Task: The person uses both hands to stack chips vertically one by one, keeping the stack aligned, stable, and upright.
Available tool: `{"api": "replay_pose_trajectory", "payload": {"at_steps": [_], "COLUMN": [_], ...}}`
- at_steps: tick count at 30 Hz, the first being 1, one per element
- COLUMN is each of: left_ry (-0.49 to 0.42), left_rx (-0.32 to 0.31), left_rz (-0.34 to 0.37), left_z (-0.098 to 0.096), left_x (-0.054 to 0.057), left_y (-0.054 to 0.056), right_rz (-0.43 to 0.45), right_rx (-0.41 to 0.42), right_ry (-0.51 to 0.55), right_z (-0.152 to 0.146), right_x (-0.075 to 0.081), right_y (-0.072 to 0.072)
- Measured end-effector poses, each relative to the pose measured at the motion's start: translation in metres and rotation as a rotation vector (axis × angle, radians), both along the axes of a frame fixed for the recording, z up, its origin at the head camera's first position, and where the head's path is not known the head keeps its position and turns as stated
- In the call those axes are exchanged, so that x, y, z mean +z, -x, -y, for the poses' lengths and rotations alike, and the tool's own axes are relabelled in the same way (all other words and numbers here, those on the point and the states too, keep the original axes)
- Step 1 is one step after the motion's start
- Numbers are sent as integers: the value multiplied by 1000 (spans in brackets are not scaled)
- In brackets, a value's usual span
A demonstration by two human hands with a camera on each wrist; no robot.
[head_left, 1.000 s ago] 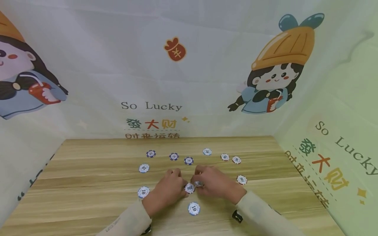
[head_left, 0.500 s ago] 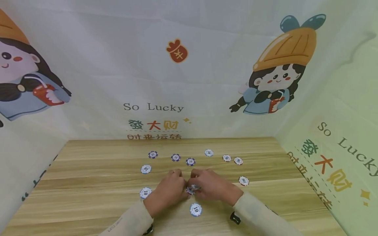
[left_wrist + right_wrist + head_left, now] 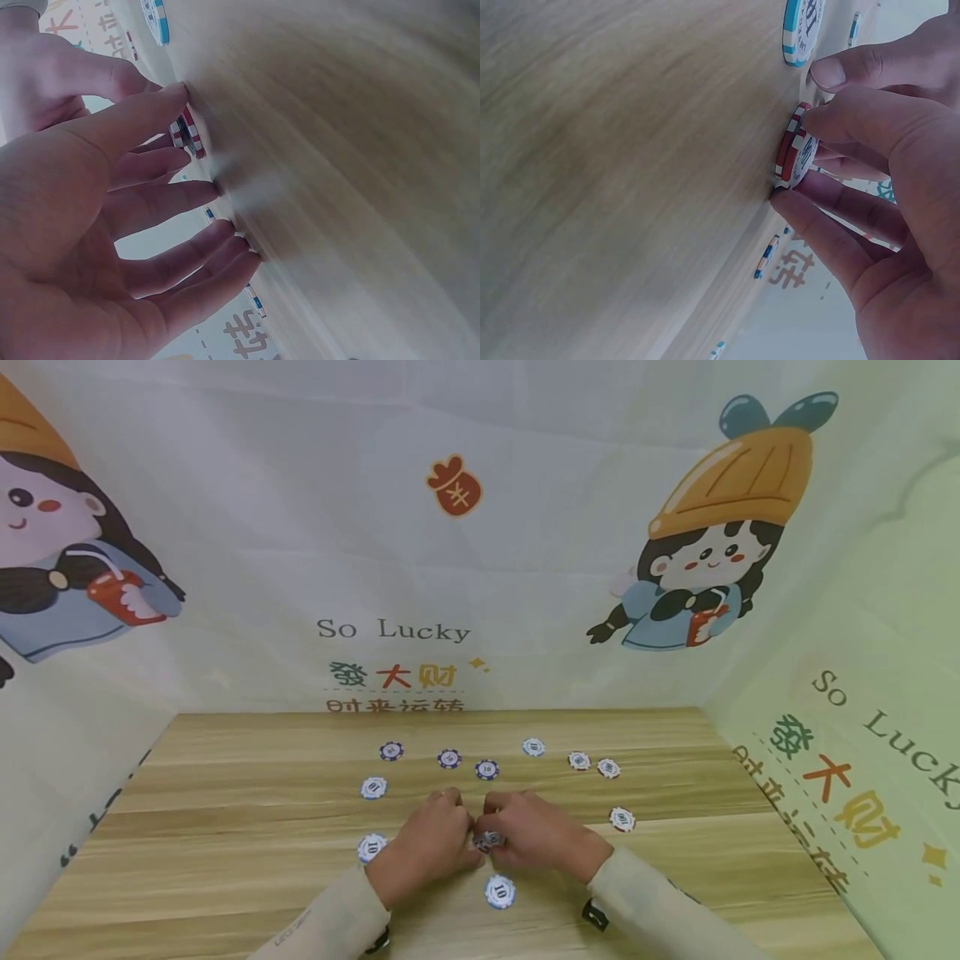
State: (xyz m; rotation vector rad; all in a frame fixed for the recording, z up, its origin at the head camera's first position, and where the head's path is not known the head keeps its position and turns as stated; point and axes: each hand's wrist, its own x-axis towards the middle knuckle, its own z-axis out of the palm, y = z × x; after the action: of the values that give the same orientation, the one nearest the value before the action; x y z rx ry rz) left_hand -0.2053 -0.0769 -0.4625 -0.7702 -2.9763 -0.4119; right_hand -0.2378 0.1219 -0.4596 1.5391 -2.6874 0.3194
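Between both hands, in the middle of the wooden table (image 3: 225,877), two red-and-white poker chips lie one over the other, flat and slightly offset. My right hand (image 3: 536,835) pinches the upper chip (image 3: 804,161) by its edge, its thumb on the near side and a finger on the far side. The lower chip (image 3: 786,139) sits on the tabletop. My left hand (image 3: 427,839) curls its thumb and index finger about the lower chip's edge, while its other fingertips rest on the wood. In the head view the fingers partly cover both chips.
A light-blue-edged 10 chip (image 3: 499,891) lies just in front of the hands. Others lie to the left, such as a 10 chip (image 3: 373,788). Behind are blue chips (image 3: 487,769); red-edged chips (image 3: 622,818) lie right. A printed cloth (image 3: 525,568) walls the table.
My right hand has moved left, bringing its chip from beside the 100 chip to over it. The left hand has stayed by the lower chip. The view has shifted slightly.
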Motion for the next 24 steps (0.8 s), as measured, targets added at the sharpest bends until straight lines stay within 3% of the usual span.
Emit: {"api": "replay_pose_trajectory", "payload": {"at_steps": [24], "left_ry": [-2], "left_rx": [10], "left_rz": [24], "left_z": [0], "left_x": [4], "left_y": [-2], "right_rz": [1], "right_rx": [7], "right_ry": [-12], "right_z": [3], "right_x": [-3], "right_y": [2]}}
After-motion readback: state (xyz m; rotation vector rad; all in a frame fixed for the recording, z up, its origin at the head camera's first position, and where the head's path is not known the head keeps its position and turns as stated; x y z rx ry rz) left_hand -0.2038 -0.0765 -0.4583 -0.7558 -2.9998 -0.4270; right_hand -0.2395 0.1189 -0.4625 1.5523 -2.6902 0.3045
